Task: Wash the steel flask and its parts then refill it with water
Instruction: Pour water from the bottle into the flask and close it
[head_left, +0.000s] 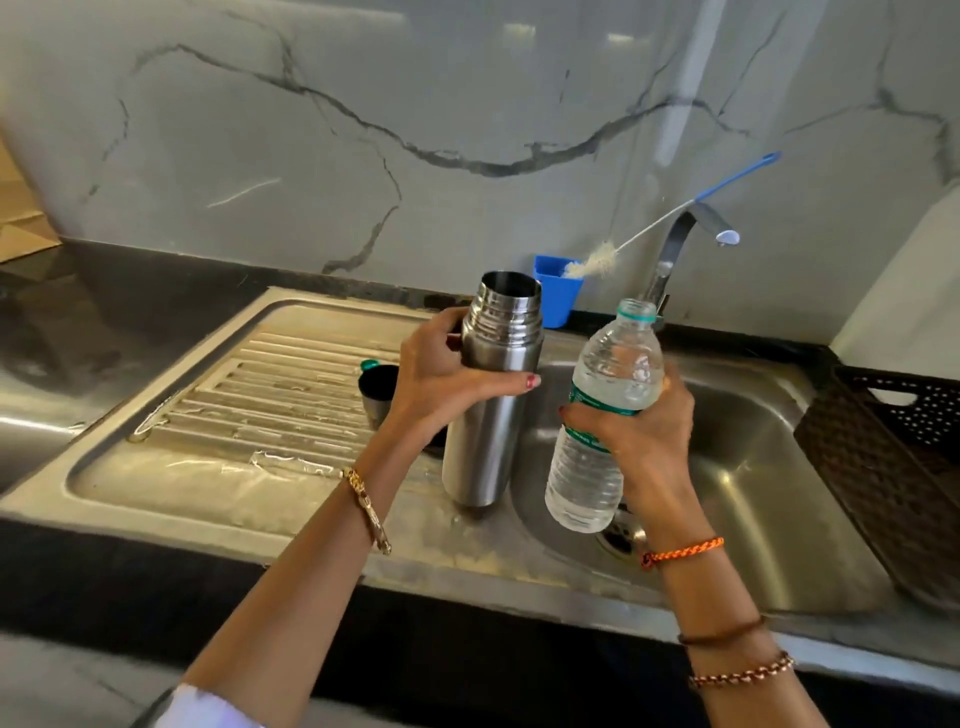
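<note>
Flask cup (378, 391) half-hidden behind wrist

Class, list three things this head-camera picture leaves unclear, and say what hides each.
- Water level inside the steel flask: head view, opaque wall.
- Flask cup: head view, partly behind the left hand.
- Plastic water bottle label wording: head view, too small, covered by right-hand fingers.

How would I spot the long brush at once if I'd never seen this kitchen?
Find the steel sink under the marble wall, then the curved tap behind it. Just left of the tap a small blue cup stands on the dark counter, and the bottle brush leans out of it. It alone has a thin white stem, pale bristles and a blue handle slanting up to the right.
</note>
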